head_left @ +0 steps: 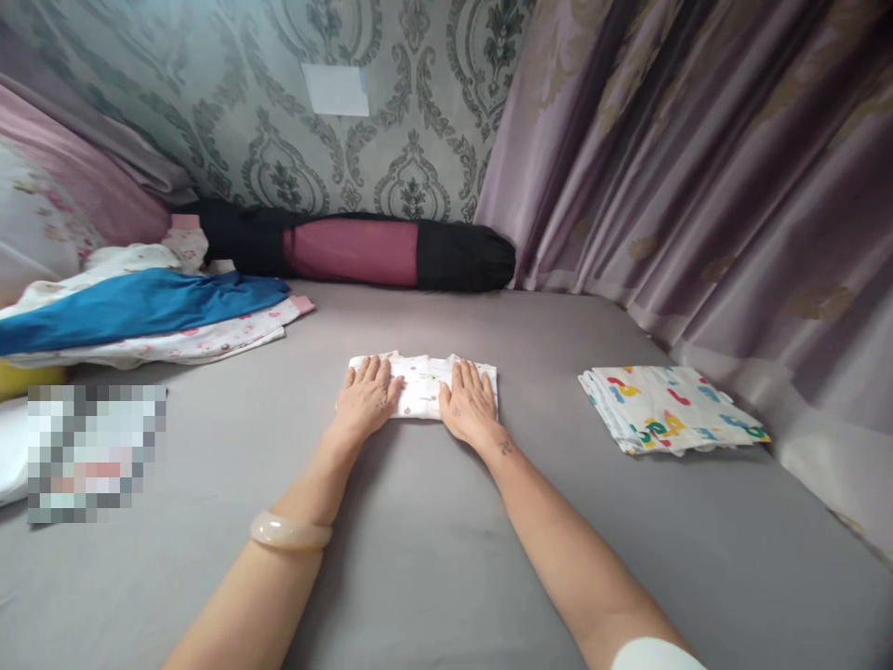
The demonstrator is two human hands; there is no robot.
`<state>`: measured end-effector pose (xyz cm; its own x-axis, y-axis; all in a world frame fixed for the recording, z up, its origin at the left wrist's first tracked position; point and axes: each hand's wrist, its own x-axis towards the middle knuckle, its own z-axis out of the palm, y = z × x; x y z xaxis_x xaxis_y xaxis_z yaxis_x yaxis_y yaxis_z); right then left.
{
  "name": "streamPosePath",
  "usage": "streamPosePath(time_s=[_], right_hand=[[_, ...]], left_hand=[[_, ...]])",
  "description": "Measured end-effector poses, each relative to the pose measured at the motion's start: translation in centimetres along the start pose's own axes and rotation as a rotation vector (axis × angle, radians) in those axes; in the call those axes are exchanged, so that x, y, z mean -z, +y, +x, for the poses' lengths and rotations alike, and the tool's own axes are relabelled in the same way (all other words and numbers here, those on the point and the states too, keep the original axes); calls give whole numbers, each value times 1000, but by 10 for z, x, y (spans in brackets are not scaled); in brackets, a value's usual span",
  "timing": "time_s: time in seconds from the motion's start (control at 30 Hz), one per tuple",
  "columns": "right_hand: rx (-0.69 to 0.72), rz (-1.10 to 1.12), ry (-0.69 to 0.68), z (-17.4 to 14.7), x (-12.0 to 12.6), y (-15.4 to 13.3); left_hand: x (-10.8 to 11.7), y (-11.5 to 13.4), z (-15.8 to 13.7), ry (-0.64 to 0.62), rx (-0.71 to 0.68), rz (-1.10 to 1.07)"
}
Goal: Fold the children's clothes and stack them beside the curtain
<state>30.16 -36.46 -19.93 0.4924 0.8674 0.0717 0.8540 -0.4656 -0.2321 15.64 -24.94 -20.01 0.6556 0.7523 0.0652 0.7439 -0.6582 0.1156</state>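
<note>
A white garment (420, 395) with a small scattered print lies folded into a flat rectangle on the grey bed sheet (419, 568). My left hand (367, 395) rests flat on its left end, fingers stretched out and pointing away from me. On its right end my right hand (471, 398) lies flat too, fingers extended. The garment's middle and far edge show between the hands; its two ends are partly covered by them. Neither hand grips the cloth.
Folded cloth with a colourful print (680, 409) lies at the right. Loose clothes, with blue trousers (153, 302) on top, are heaped at the left near a blurred-out flat item (98, 456). A black and maroon bolster-like roll (355, 251) lies along the wall beside purple curtains (628, 149).
</note>
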Motion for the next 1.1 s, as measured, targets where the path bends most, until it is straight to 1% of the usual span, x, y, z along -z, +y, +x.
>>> streamPosePath(time_s=[0.13, 0.23, 0.4, 0.5, 0.7, 0.87, 1.0, 1.03, 1.1], right_hand=[[-46, -6, -16, -2, 3, 3], [-67, -13, -25, -2, 5, 5], [-123, -44, -13, -1, 5, 13], [-164, -44, -14, 1, 5, 18], [-254, -55, -2, 4, 4, 24], [-263, -65, 1, 5, 2, 24], [-258, -73, 3, 4, 5, 24], [-252, -78, 14, 3, 6, 23], [-215, -93, 50, 2, 9, 21]], left_hand=[[2, -3, -3, 17, 8, -21], [2, -7, -3, 3, 27, -47], [-1, -18, 0, -32, 43, -79], [-3, -25, 2, -23, 42, -90], [-7, -36, 5, -35, 135, -93], [-8, -38, 5, -39, 143, -94], [-5, -36, 4, -67, 155, -93], [-3, -35, 4, -58, 160, -91], [0, -31, 2, -2, 157, -74]])
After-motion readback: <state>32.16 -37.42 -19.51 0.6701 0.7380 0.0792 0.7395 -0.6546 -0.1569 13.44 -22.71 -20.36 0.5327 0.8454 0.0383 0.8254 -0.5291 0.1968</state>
